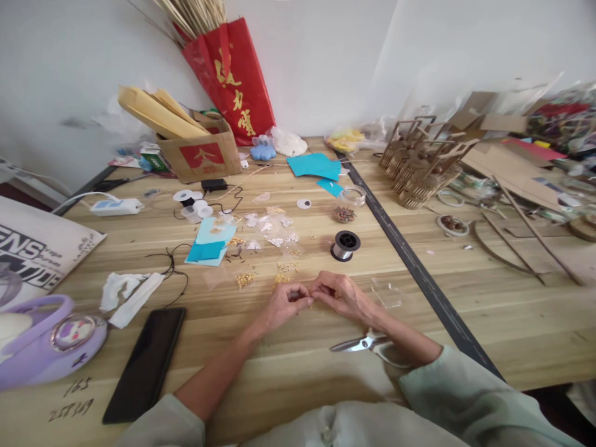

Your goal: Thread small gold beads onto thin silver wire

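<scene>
My left hand [287, 305] and my right hand [338, 294] meet fingertip to fingertip above the wooden table. Both are pinched closed; whatever lies between the fingers is too small to make out. A tiny gold speck shows just below the left fingertips. Just beyond the hands are small gold beads [244, 280] and a second cluster of gold pieces [287, 267]. Scissors [356, 344] lie under my right forearm, their handles partly hidden by it. A spool of silvery wire [345, 246] stands a little beyond my right hand.
A black phone [144, 365] and a lilac handled object [51, 347] lie at left. Blue sheets [209, 242], clear bags of beads [274, 226] and a bowl of beads [344, 214] occupy the middle. Woven bamboo baskets [414, 171], a cardboard box [200, 152] and a red bag [239, 81] stand farther back.
</scene>
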{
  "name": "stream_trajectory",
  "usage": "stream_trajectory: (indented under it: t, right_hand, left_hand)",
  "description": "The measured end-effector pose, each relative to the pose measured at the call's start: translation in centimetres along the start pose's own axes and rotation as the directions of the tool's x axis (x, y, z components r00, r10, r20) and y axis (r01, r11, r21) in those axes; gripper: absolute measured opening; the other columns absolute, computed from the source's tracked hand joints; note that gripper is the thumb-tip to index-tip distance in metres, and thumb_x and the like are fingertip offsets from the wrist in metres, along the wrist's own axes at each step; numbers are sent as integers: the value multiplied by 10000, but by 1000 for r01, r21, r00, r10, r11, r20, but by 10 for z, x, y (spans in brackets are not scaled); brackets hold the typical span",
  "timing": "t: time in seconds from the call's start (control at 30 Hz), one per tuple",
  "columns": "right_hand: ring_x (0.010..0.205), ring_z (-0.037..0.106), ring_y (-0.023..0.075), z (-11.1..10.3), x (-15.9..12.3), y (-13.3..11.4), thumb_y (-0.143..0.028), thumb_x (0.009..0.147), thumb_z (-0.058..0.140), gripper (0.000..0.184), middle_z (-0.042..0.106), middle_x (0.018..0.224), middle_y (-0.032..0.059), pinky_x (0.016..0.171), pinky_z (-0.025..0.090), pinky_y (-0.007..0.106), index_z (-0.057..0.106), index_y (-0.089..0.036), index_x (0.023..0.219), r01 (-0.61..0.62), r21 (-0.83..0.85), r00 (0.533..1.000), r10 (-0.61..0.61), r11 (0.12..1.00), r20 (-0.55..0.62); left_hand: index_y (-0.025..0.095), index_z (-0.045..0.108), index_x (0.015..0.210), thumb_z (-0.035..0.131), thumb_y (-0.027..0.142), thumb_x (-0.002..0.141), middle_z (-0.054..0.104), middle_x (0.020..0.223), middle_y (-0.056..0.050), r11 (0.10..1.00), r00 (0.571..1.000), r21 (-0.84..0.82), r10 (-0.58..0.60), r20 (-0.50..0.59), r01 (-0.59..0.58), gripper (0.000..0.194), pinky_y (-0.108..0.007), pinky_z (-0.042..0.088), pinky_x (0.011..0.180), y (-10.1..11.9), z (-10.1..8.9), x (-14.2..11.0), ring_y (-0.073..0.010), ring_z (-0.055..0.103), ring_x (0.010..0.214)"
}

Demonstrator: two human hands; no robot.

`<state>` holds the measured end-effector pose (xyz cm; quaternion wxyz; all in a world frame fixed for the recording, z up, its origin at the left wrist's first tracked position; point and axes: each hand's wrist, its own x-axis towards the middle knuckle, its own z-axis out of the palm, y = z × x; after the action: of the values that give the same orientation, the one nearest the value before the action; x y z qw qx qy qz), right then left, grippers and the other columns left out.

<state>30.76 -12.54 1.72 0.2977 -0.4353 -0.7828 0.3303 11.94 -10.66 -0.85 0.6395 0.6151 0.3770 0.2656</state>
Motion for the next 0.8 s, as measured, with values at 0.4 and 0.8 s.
stream_trajectory:
  t: [0.4, 0.8]
  right_hand:
    - [619, 499, 87, -1, 0, 3, -265, 869, 560, 153, 602, 761, 19, 555, 361, 196, 654, -145, 860, -8, 14, 1000, 8, 1000, 4]
    - [650, 549, 104, -5, 1, 3, -240, 899, 490, 176, 655, 815, 27, 577, 404, 204, 625, -152, 971, -48, 14, 999, 48, 999, 6]
  left_hand:
    - [125, 596, 686, 673, 361, 710, 522, 615, 13, 999, 999, -7, -33, -5, 33, 250, -191, 373, 501, 3, 0, -2, -79, 455, 549]
    - [119, 606, 668, 688, 373, 683, 552, 616, 5, 998, 999, -55, -45, -14, 44, 267, -195, 365, 497, 13, 0, -3, -70, 449, 526]
